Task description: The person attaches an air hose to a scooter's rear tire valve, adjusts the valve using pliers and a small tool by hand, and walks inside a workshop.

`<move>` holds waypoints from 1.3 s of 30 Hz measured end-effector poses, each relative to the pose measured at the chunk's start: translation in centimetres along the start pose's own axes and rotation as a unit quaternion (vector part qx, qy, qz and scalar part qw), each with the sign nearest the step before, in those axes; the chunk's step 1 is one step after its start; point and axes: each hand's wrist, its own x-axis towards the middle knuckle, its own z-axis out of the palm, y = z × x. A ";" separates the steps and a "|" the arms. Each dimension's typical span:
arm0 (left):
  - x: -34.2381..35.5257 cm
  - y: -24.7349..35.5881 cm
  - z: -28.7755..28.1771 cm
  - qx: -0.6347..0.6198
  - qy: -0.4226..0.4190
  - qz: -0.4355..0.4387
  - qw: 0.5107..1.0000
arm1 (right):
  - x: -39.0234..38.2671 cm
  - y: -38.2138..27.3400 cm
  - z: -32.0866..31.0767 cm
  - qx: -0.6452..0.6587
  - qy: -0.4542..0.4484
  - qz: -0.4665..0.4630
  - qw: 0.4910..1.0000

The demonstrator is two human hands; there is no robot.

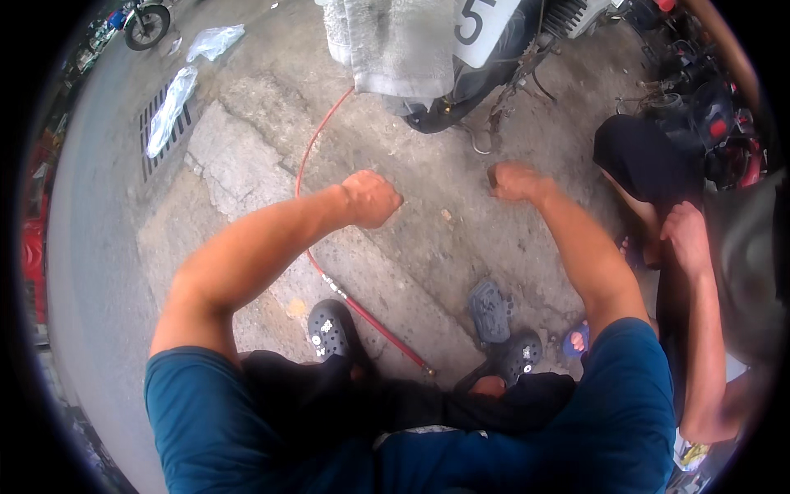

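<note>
My left hand [374,199] is closed in a fist above the concrete, just right of a thin red hose [306,152]. Level with it on the right, my right hand [512,181] also makes a fist, with a dark patch at its inner side that looks like shadow. Nothing sticks out of either fist, and the hands are well apart. Beyond them stands a motorbike [436,111] with a grey towel [395,49] draped over it and a white number plate [485,29]. The hose runs down to a thicker red tube [387,333] with a brass-coloured end between my feet.
A person's forearm [704,305] and dark-clad knee [642,156] are close on my right. A grey clog [490,310] lies near my right foot. More motorbikes [699,115] crowd the right edge. Clear plastic [171,111] covers part of a drain grate [155,136] at the left.
</note>
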 end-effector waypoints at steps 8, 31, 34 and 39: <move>0.5 0.2 -0.2 0.000 -0.002 0.009 1.000 | 0.5 0.7 0.0 -0.034 0.030 -0.042 0.998; 1.5 -0.2 1.3 -0.006 0.093 0.023 0.995 | -0.1 -7.7 -0.9 0.468 0.199 -0.032 0.860; 0.9 -0.3 0.6 0.008 0.060 0.009 0.998 | -0.7 -8.7 -1.1 0.333 0.308 -0.105 0.885; 0.7 1.3 -1.8 -0.169 0.121 -0.071 0.976 | -1.3 -8.5 -3.3 0.558 0.086 0.026 0.825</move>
